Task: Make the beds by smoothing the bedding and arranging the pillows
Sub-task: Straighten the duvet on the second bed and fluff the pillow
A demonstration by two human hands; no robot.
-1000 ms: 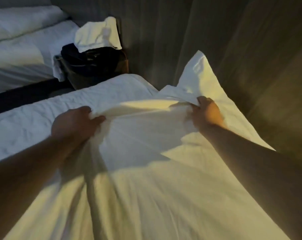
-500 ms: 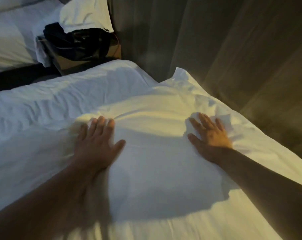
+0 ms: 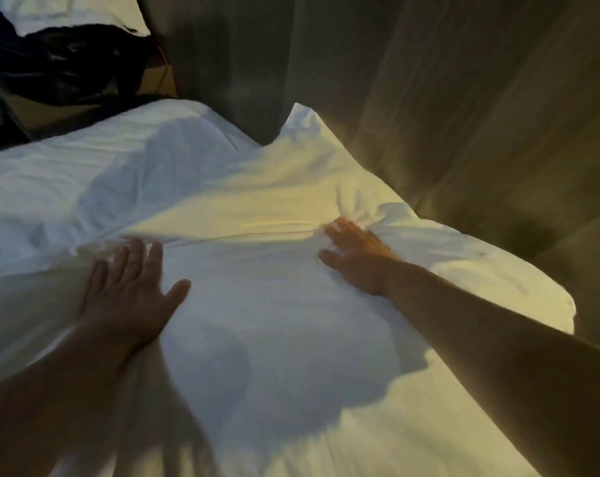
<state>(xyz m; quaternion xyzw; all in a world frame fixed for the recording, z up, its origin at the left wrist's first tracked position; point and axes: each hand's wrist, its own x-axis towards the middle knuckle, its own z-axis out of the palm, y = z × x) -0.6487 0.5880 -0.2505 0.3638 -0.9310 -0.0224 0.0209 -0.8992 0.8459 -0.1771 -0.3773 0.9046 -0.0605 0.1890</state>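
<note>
A white pillow (image 3: pixel 257 304) lies across the head of the bed in front of me, its far corner (image 3: pixel 302 122) poking up against the wall. My left hand (image 3: pixel 130 287) presses flat on the pillow's left part, fingers straight and spread. My right hand (image 3: pixel 357 256) lies flat on its right part, fingertips at a bunched fold of fabric. A long crease runs between the two hands. The white bed sheet (image 3: pixel 68 180) stretches away to the left, wrinkled.
A padded wall panel (image 3: pixel 446 115) runs along the right and behind the bed. At the top left a bedside stand (image 3: pixel 51 108) carries dark clothing (image 3: pixel 61 63) and a white cloth (image 3: pixel 85 12).
One second ago both hands gripped the pillow's edge and held it up. They let go, and both palms now press flat on it. The view has shifted closer and to the right.
</note>
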